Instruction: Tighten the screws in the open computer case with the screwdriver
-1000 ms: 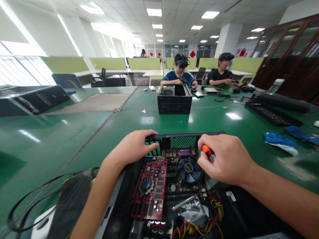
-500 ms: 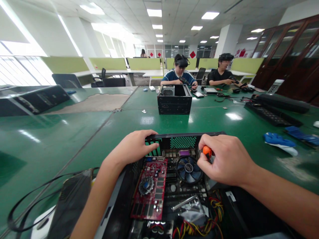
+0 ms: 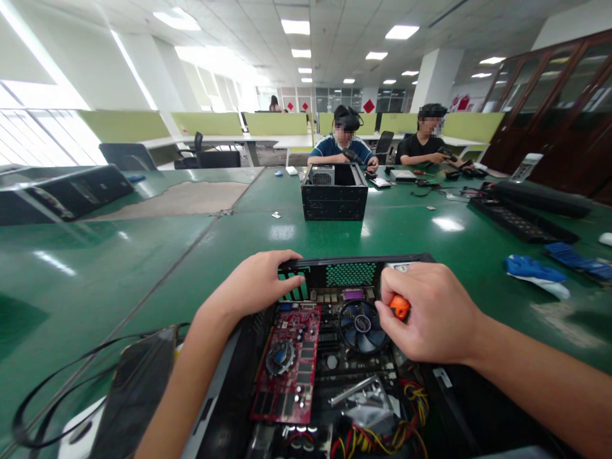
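An open computer case [image 3: 220, 398] lies in front of me with its inside facing up. My left hand [image 3: 261, 280] is closed over its far rim, fingers outside and thumb inside. Wrapped in my right hand [image 3: 430, 312] is a screwdriver with an orange and black handle [image 3: 400, 307]; its shaft and tip are hidden. That hand is over the far right corner, by the cooling fan [image 3: 362, 324]. Left of the fan sits a red graphics card [image 3: 287, 363]. Colored cables [image 3: 366, 440] and a silver metal part [image 3: 366, 398] are nearer to me.
Another black case [image 3: 335, 201] stands across the green table [image 3: 229, 236]. Two people sit on the far side. At right lie a blue and white glove [image 3: 535, 275] and a black panel [image 3: 526, 220]; at left, a dark panel [image 3: 138, 382] with a cable loop.
My right hand has turned and shifted slightly right with the screwdriver, showing more of the orange handle and a label at the case's far corner. My left hand stays put.
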{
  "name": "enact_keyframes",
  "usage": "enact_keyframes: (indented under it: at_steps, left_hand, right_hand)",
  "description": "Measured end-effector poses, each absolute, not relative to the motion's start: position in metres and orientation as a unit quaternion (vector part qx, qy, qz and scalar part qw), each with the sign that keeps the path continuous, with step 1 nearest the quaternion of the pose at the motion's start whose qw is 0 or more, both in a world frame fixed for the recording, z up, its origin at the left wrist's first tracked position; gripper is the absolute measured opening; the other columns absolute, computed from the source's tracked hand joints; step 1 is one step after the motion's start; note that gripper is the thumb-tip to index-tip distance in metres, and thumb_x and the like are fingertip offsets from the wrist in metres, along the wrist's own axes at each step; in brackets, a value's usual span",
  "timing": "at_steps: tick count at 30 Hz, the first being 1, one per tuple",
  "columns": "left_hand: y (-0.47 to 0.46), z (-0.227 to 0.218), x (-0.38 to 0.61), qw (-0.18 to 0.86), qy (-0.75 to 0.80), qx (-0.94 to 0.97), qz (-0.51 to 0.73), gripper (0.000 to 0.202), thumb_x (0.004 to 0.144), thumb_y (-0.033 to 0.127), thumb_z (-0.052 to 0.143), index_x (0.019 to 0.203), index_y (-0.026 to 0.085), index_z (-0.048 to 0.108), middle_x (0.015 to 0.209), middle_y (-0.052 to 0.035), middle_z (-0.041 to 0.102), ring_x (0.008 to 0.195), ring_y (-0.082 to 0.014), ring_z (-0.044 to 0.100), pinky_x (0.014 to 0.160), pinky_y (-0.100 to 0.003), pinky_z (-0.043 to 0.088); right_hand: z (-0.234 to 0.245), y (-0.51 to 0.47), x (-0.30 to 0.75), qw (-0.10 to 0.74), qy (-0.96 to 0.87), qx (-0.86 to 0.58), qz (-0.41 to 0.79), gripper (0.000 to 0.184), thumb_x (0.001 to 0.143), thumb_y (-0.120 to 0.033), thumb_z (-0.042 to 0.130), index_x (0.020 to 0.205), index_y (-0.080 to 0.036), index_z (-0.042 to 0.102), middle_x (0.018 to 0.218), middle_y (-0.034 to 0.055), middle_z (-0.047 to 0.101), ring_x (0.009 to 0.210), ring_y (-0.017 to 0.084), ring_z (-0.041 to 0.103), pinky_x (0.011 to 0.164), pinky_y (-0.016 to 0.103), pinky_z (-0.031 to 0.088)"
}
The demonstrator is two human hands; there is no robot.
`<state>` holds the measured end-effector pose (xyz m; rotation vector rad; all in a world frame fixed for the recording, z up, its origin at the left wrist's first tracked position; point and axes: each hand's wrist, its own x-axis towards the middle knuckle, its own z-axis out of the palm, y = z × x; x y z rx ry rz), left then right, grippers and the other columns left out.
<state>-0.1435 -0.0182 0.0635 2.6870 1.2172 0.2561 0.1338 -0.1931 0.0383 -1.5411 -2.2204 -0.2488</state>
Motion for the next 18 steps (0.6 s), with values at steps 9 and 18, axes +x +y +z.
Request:
enact_keyframes:
  at_steps: [9,18]
  left_hand:
    - [-0.0189,0.0646,-0.1423,0.089,0.414,0.903,0.079,0.055,0.094,0.053,0.064,0.138,0.022,0.078,0.134,-0.0088,0.084,0.117,-0.0335,0.080,0.106,-0.042,0.059]
    - [-0.0188,0.0639,-0.1416,0.089,0.412,0.903,0.083,0.058,0.094,0.054,0.063,0.139,0.021,0.078,0.134,-0.0099,0.083,0.118,-0.0351,0.079,0.107,-0.045,0.059]
  right_hand:
    - [0.0425,-0.1940,0.1338,0.262,-0.794,-0.544,-0.073,0.036,0.108,-0.041,0.075,0.137,-0.020,0.071,0.132,0.0099,0.075,0.106,0.026,0.077,0.089,0.046,0.067]
    - [0.0460,-0.1937,0.1306,0.348,-0.802,-0.476,-0.097,0.028,0.108,-0.044,0.074,0.118,-0.019,0.072,0.104,0.0031,0.075,0.081,0.019,0.072,0.075,0.037,0.063]
